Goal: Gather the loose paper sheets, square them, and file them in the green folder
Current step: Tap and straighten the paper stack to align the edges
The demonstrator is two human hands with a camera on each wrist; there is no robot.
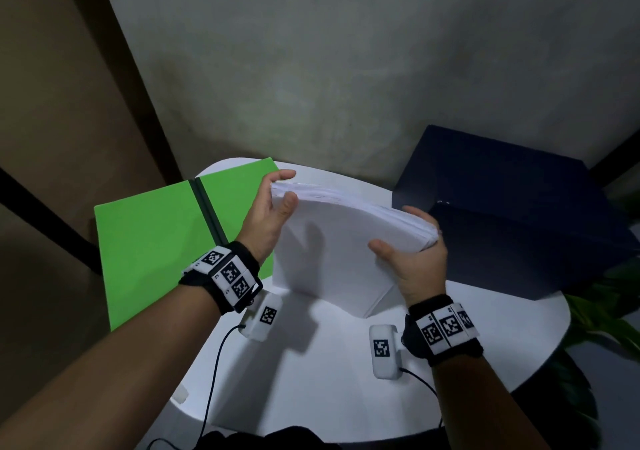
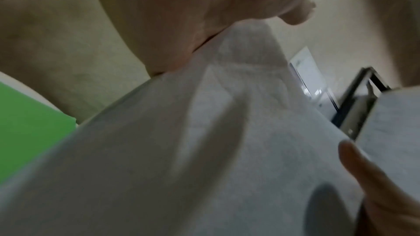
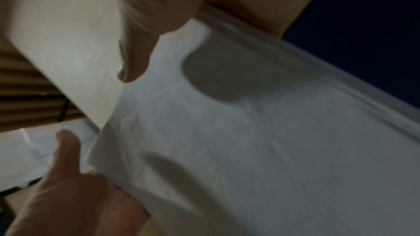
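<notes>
Paper sheets [image 1: 332, 241]: gathered, stood on edge on worktop [image 1: 311, 363], gripped by both hands, left hand [image 1: 266, 217], right hand [image 1: 412, 262]. Squaring apparently underway; green folder [image 1: 156, 241], open at 9 o'clock, unfilled.

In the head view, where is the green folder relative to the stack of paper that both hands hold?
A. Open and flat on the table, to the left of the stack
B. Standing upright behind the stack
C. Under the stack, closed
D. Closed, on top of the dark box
A: the green folder lies open and flat beside the left hand, left of the paper stack.
</notes>
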